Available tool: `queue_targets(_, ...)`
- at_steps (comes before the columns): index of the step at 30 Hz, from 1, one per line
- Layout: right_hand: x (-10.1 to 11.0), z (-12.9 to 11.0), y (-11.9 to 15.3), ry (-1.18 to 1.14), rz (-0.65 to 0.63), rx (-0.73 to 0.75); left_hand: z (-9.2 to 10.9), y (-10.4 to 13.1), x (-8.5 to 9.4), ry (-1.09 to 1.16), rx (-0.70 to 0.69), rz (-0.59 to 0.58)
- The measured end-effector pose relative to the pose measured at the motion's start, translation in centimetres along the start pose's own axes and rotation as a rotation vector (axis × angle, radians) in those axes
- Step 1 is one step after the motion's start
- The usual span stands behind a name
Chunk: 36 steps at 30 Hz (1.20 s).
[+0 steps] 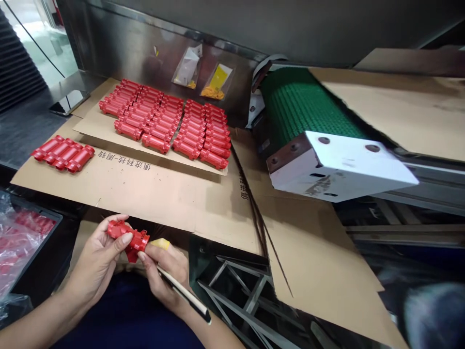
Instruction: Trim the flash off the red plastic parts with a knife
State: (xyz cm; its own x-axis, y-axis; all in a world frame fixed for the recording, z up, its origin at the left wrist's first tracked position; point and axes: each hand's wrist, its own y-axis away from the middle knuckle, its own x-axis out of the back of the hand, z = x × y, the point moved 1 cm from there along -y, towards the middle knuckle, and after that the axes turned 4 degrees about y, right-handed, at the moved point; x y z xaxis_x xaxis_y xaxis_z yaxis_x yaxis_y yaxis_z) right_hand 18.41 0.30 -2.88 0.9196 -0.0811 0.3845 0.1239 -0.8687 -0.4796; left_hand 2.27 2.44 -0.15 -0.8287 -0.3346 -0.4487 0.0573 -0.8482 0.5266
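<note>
At 8 o'clock in my view, I have the red tubular fitting (140, 240) up in front of the cardboard's near edge. My left hand (96, 261) grips it, thumb laid over the barrel and fingers behind. My right hand (170, 271) is curled around a slim pale-and-black tool (183, 291), its thumb and fingertips touching the fitting's ringed end.

I'd judge the fitting light, stiff plastic, a bit slick where smooth; the raised rings should give purchase. The barrel looks the soundest hold, while the small projecting parts might snap if squeezed.

Matching red fittings (156, 144) lie in columns on a cardboard sheet (105, 134) at 10 o'clock; the green conveyor belt (308, 106) sits at 2.
</note>
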Motion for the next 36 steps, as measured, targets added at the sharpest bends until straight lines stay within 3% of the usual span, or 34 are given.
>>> queue_targets(3, 0.1, 0.4, -0.4, -0.121, -0.048, -0.109, 0.3, -0.1, 0.1, 0.053, -0.022, -0.017)
queue_targets(6, 1.5, 0.6, -1.0, -0.141, -0.033, -0.280, 0.7, -0.3, 1.1, 0.071, -0.070, -0.109)
queue_targets(8, 2.9, 0.3, -1.4, -0.040, -0.014, -0.216, 1.0, -0.4, 1.9, 0.051, -0.068, -0.184)
queue_targets(10, 3.9, -0.3, -1.5, -0.037, -0.052, -0.054, 1.2, -0.5, 2.5, 0.037, -0.028, -0.226)
queue_targets(14, 4.1, -1.3, -1.4, -0.146, -0.151, 0.167, 1.2, -0.4, 2.7, 0.057, 0.058, -0.227)
queue_targets(25, 2.9, -0.7, -1.5, -0.227, -0.193, 0.152, 1.1, -0.7, 2.9, 0.040, 0.018, -0.187)
queue_targets(31, 1.8, -0.9, -2.0, -0.355, -0.237, 0.252, 1.1, -1.1, 1.7, 0.026, 0.262, -0.235)
queue_targets(36, 1.5, -0.7, -2.0, -0.351, -0.277, 0.294, 0.8, -1.1, 1.6, 0.000, 0.294, -0.264)
